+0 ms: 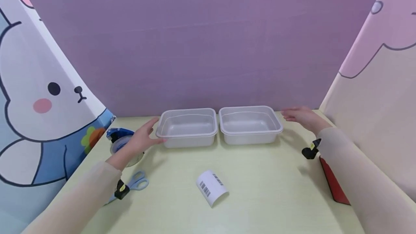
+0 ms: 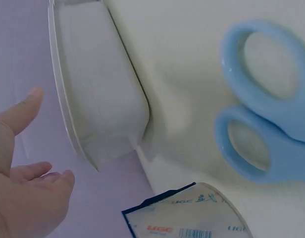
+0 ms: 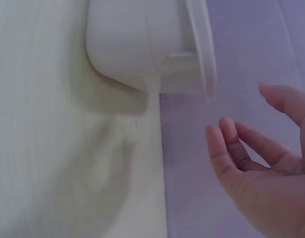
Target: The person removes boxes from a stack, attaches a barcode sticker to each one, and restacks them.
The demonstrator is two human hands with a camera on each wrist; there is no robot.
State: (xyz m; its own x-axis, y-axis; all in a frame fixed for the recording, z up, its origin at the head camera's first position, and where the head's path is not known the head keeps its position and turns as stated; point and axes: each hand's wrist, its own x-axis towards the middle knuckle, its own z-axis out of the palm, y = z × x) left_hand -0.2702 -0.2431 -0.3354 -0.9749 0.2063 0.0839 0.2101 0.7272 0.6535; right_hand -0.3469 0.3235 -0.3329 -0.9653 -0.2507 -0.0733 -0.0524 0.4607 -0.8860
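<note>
Two white plastic tubs stand side by side at the back of the table: a left tub (image 1: 190, 142) and a right tub (image 1: 250, 139). My left hand (image 1: 143, 140) is at the left end of the left tub, thumb and fingers spread around its corner. In the left wrist view a gap shows between that hand (image 2: 36, 188) and the tub wall (image 2: 100, 84). Off the right end of the right tub, my right hand (image 1: 303, 117) hovers with fingers loosely bent. The right wrist view shows nothing within this hand (image 3: 266, 173), apart from the tub (image 3: 137, 39).
A curled white label sheet with barcodes (image 1: 212, 187) lies mid-table. On the left are blue-handled scissors (image 1: 138, 181) and a tape roll in a blue dispenser (image 1: 119, 133), partly behind my left arm. A red flat object (image 1: 334, 185) lies by my right sleeve. Purple cloth (image 1: 208, 46) hangs behind.
</note>
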